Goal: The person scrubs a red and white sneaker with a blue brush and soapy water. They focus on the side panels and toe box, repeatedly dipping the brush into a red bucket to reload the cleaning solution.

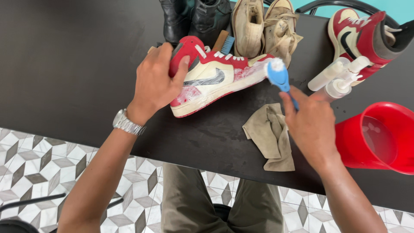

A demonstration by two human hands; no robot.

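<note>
A red, white and cream high-top sneaker lies tilted on its side on the black table, with soapy foam along its sole and toe. My left hand grips its red heel. My right hand holds a blue brush, whose foamy head sits at the sneaker's toe.
A beige cloth lies crumpled near the front edge. A red bucket with water stands at right, two white bottles beside it. Behind are black boots, cream sneakers, another red sneaker and a wooden brush.
</note>
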